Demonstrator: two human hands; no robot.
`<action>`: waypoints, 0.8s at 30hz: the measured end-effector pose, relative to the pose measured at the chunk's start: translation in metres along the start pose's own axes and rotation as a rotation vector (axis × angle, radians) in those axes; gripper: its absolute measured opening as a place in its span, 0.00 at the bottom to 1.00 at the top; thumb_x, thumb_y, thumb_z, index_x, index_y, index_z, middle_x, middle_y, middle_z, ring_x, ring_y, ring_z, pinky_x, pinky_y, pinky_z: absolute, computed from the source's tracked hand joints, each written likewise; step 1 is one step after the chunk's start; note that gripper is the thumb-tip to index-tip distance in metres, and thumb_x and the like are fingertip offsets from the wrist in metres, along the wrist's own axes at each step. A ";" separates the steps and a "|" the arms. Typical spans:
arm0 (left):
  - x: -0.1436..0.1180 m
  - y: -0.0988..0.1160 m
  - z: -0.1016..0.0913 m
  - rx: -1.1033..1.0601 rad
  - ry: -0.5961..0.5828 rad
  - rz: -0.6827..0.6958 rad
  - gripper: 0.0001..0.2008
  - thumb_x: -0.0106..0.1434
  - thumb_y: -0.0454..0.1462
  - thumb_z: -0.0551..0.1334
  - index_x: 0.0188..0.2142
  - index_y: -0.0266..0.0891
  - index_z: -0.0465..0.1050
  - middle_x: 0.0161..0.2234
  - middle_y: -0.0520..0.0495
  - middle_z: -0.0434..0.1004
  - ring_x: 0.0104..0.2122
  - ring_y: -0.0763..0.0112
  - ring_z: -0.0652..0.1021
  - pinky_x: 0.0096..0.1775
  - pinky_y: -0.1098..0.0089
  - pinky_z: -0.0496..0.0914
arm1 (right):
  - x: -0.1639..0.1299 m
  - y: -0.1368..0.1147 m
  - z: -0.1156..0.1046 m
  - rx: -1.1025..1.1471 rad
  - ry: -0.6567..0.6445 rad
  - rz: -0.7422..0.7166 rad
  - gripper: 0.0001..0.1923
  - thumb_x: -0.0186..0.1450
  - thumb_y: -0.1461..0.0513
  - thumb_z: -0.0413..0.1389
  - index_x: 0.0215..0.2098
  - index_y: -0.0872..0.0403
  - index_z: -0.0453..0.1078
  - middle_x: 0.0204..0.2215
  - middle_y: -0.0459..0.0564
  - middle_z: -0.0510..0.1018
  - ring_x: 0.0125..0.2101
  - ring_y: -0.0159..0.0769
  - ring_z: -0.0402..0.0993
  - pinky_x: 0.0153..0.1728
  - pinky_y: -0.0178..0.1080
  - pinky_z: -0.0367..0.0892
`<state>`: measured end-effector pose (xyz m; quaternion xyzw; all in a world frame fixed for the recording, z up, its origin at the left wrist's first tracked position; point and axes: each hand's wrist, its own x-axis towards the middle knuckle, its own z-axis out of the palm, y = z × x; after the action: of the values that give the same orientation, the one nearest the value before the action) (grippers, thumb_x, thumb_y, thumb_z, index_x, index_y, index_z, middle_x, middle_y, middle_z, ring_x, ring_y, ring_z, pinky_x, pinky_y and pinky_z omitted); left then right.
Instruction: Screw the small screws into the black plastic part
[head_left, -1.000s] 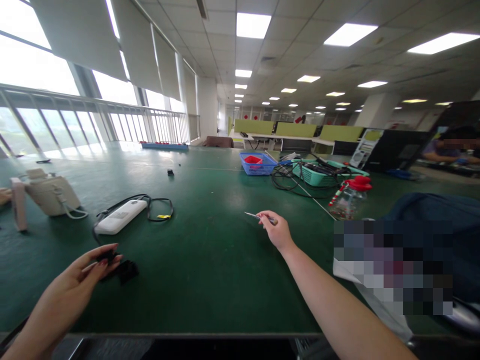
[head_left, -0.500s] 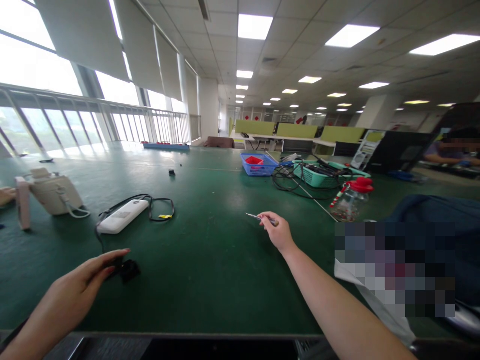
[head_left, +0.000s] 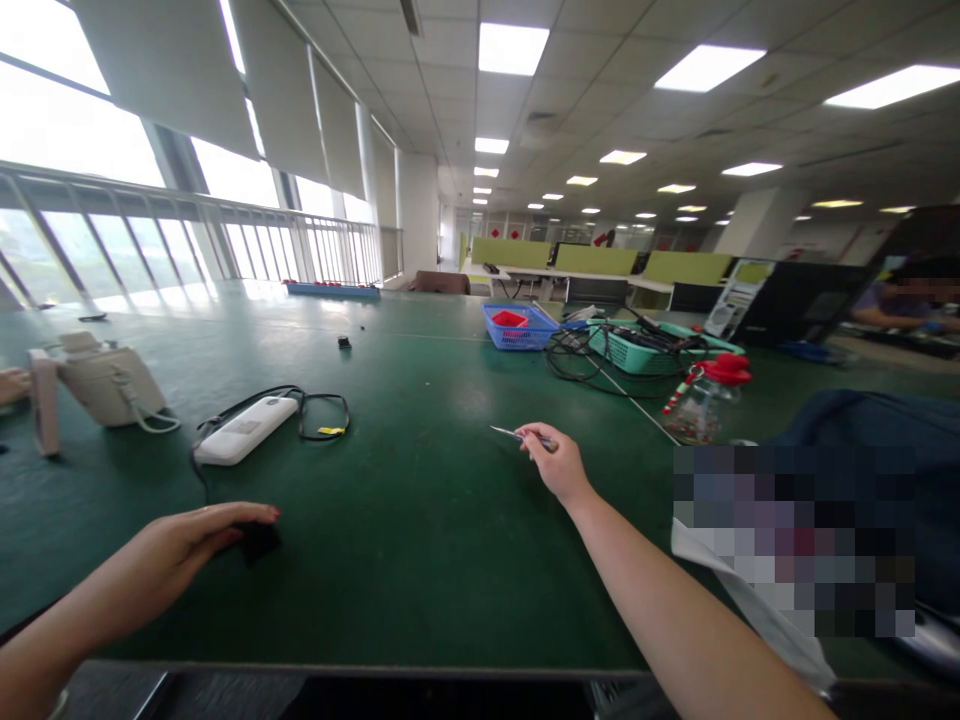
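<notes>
My left hand (head_left: 199,535) is closed near the front left of the green table (head_left: 420,560), thumb below and fingers above a small black object (head_left: 260,543). That object is dark and blurred, so its exact kind does not show. Over the middle of the table my right hand (head_left: 553,462) is closed round a slim, pointed metal tool (head_left: 504,431). Its thin tip points left, and its handle end shows behind the fingers. Just beyond my left hand lies a white power bank (head_left: 249,431) with a black cable (head_left: 346,412) looped beside it.
A blue basket (head_left: 517,337), a green basket (head_left: 626,350) with tangled cables, and a red-lidded bottle (head_left: 709,400) stand at the right. Dark cloth (head_left: 877,425) lies nearer. On the left are a beige case (head_left: 112,385) and another person's hand (head_left: 13,385). A small black piece (head_left: 344,342) lies farther back.
My left hand has shifted slightly right, its fingers reaching farther over the small black object, which has turned a little. My right hand and the pointed tool have stayed still.
</notes>
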<state>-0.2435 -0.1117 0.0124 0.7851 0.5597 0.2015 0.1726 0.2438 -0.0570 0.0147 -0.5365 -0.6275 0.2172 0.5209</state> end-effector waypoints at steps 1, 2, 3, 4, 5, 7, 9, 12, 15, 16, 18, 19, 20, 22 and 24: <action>0.001 0.001 -0.001 0.000 -0.017 0.006 0.19 0.60 0.47 0.55 0.47 0.49 0.78 0.49 0.52 0.80 0.50 0.58 0.79 0.56 0.62 0.69 | 0.000 0.000 0.000 0.002 -0.001 -0.003 0.14 0.62 0.55 0.54 0.35 0.55 0.77 0.27 0.51 0.79 0.28 0.37 0.72 0.29 0.37 0.66; 0.003 0.003 -0.003 0.006 -0.031 0.013 0.19 0.61 0.46 0.55 0.47 0.49 0.79 0.48 0.51 0.80 0.50 0.58 0.79 0.56 0.62 0.69 | 0.000 0.001 0.000 0.004 -0.004 -0.005 0.14 0.62 0.55 0.54 0.35 0.55 0.77 0.27 0.51 0.79 0.28 0.37 0.72 0.29 0.37 0.66; 0.004 0.004 -0.004 0.015 -0.041 0.020 0.19 0.61 0.46 0.55 0.47 0.49 0.79 0.48 0.51 0.80 0.50 0.59 0.79 0.56 0.62 0.69 | 0.000 0.001 0.001 0.005 -0.006 -0.006 0.14 0.62 0.55 0.54 0.35 0.55 0.77 0.27 0.51 0.78 0.28 0.37 0.72 0.29 0.37 0.66; 0.005 0.005 -0.005 0.026 -0.052 0.028 0.19 0.61 0.45 0.55 0.47 0.49 0.79 0.48 0.52 0.80 0.50 0.59 0.78 0.55 0.63 0.69 | 0.001 0.001 0.001 0.006 -0.008 -0.006 0.14 0.62 0.55 0.54 0.35 0.55 0.77 0.27 0.51 0.78 0.27 0.37 0.72 0.29 0.37 0.66; 0.006 0.005 -0.007 0.037 -0.062 0.038 0.18 0.61 0.45 0.55 0.47 0.50 0.79 0.49 0.52 0.80 0.50 0.60 0.78 0.55 0.63 0.70 | 0.001 0.002 0.001 0.006 -0.011 -0.006 0.14 0.62 0.54 0.54 0.35 0.55 0.77 0.27 0.50 0.78 0.27 0.37 0.72 0.29 0.37 0.66; 0.006 0.006 -0.009 0.056 -0.082 0.057 0.18 0.62 0.45 0.55 0.47 0.51 0.79 0.49 0.52 0.80 0.50 0.60 0.78 0.55 0.63 0.70 | 0.000 0.001 0.001 0.002 -0.015 -0.005 0.14 0.62 0.54 0.54 0.35 0.55 0.77 0.27 0.50 0.78 0.27 0.36 0.72 0.28 0.37 0.66; 0.005 0.007 -0.009 0.067 -0.098 0.070 0.18 0.62 0.44 0.56 0.47 0.51 0.79 0.49 0.51 0.80 0.50 0.59 0.78 0.54 0.61 0.70 | 0.000 0.001 0.001 0.000 -0.016 -0.007 0.14 0.62 0.54 0.54 0.35 0.55 0.77 0.27 0.51 0.78 0.26 0.36 0.71 0.27 0.37 0.66; 0.001 0.006 -0.008 0.068 -0.096 0.084 0.17 0.61 0.44 0.57 0.48 0.54 0.78 0.50 0.51 0.79 0.50 0.58 0.78 0.54 0.61 0.71 | -0.001 0.000 0.001 0.000 -0.019 -0.007 0.14 0.62 0.54 0.54 0.35 0.55 0.77 0.27 0.50 0.78 0.26 0.36 0.71 0.27 0.37 0.66; -0.003 -0.001 -0.005 0.091 -0.052 0.092 0.18 0.60 0.44 0.58 0.50 0.57 0.76 0.55 0.53 0.75 0.53 0.58 0.76 0.56 0.62 0.69 | -0.001 0.001 0.002 0.000 -0.029 -0.001 0.14 0.62 0.55 0.54 0.35 0.55 0.77 0.27 0.50 0.78 0.26 0.36 0.71 0.27 0.37 0.66; -0.005 -0.004 -0.003 0.101 -0.016 0.086 0.19 0.61 0.44 0.57 0.51 0.57 0.75 0.56 0.53 0.74 0.54 0.58 0.75 0.57 0.62 0.68 | -0.001 0.001 0.002 -0.001 -0.029 0.002 0.14 0.62 0.55 0.54 0.35 0.55 0.77 0.27 0.51 0.78 0.26 0.36 0.71 0.27 0.37 0.66; -0.006 -0.014 -0.001 0.127 0.076 0.061 0.23 0.61 0.45 0.55 0.55 0.53 0.71 0.58 0.52 0.71 0.57 0.57 0.73 0.59 0.58 0.64 | 0.000 0.001 0.002 0.003 -0.026 0.004 0.14 0.62 0.55 0.54 0.35 0.55 0.77 0.27 0.51 0.78 0.26 0.36 0.72 0.27 0.37 0.66; -0.007 -0.019 0.000 0.143 0.113 0.042 0.25 0.61 0.46 0.55 0.57 0.50 0.70 0.58 0.50 0.71 0.58 0.56 0.72 0.60 0.55 0.62 | 0.000 0.001 0.002 0.007 -0.023 0.006 0.14 0.62 0.55 0.54 0.35 0.55 0.77 0.27 0.51 0.78 0.26 0.36 0.72 0.27 0.37 0.66; -0.007 -0.025 0.001 0.162 0.133 0.019 0.27 0.60 0.48 0.56 0.58 0.48 0.69 0.59 0.49 0.71 0.58 0.54 0.71 0.61 0.53 0.60 | -0.001 0.000 0.002 0.010 -0.023 0.006 0.14 0.61 0.55 0.54 0.35 0.55 0.77 0.27 0.51 0.79 0.26 0.37 0.72 0.27 0.37 0.66; -0.007 -0.034 0.004 0.193 0.110 -0.024 0.30 0.57 0.51 0.59 0.57 0.46 0.70 0.59 0.47 0.70 0.58 0.51 0.71 0.61 0.50 0.60 | -0.001 -0.001 0.002 0.015 -0.025 0.004 0.14 0.61 0.55 0.54 0.35 0.55 0.77 0.27 0.51 0.79 0.26 0.37 0.72 0.27 0.37 0.66; -0.007 -0.040 0.005 0.207 0.062 -0.046 0.29 0.56 0.53 0.59 0.55 0.47 0.72 0.59 0.47 0.71 0.57 0.51 0.72 0.61 0.51 0.61 | -0.001 -0.001 0.002 0.015 -0.032 0.003 0.14 0.61 0.55 0.54 0.34 0.55 0.77 0.27 0.51 0.79 0.26 0.36 0.72 0.26 0.36 0.66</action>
<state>-0.2752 -0.1058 -0.0129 0.7790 0.6005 0.1628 0.0777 0.2414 -0.0577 0.0148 -0.5298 -0.6333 0.2312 0.5146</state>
